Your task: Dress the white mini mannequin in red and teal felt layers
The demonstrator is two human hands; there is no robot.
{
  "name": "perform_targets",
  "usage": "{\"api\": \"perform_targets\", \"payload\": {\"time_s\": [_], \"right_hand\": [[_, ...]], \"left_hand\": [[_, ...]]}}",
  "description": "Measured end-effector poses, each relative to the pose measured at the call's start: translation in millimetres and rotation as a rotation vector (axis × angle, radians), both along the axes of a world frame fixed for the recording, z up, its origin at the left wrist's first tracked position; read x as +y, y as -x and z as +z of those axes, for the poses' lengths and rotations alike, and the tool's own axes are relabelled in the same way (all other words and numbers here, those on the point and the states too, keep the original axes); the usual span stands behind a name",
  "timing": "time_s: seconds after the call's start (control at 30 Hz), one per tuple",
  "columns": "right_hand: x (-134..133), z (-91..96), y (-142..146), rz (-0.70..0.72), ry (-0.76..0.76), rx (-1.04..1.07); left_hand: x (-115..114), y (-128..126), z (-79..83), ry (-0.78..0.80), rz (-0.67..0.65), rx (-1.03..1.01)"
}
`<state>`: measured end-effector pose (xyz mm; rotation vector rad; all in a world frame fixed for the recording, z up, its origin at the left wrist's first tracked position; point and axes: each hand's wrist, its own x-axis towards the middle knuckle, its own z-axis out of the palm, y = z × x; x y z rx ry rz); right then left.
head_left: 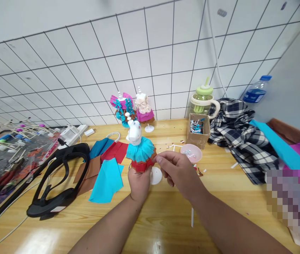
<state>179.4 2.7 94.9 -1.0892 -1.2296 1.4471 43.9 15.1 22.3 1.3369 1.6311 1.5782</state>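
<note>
A miniature dress form (134, 133) with a white bodice leans tilted over the table. Its layered crepe-paper skirt (140, 150) is turquoise on top, with brown and red below. From underneath, my left hand (140, 181) is wrapped round the form at the skirt's lower edge; most of its fingers are hidden. My right hand (178, 171) pinches the skirt's right edge between thumb and forefinger. Partly behind my left hand shows a round white base (155, 175). Left of the hands lie sheets of crepe paper: turquoise (107, 181), red (115, 151) and brown (89, 171).
Two dressed forms (144, 107) stand by the tiled wall. To the right are a pink dish (191, 152), a cardboard box (197, 135) of scraps, a green-lidded cup (204, 100) and checked cloth (234, 134). A black headset frame (78, 187) lies left.
</note>
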Motion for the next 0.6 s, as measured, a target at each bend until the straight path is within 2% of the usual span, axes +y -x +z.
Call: {"api": "perform_targets", "payload": {"time_s": [0.07, 0.17, 0.3, 0.47, 0.6], "right_hand": [[1.9, -0.3, 1.3, 0.079, 0.213, 0.179], [2.0, 0.3, 2.4, 0.101, 0.350, 0.319], [1.9, -0.8, 3.4, 0.130, 0.415, 0.439], [2.1, -2.7, 5.6, 0.081, 0.493, 0.539], [-1.0, -2.0, 8.3, 0.121, 0.498, 0.579]], "left_hand": [[0.4, 0.6, -0.3, 0.009, 0.011, -0.004], [1.9, 2.6, -2.8, -0.011, 0.040, 0.015], [4.1, 4.2, -6.0, -0.022, 0.060, 0.049], [5.4, 3.0, -6.8, -0.050, 0.045, 0.039], [4.5, 3.0, -6.0, -0.049, 0.049, 0.050]]}}
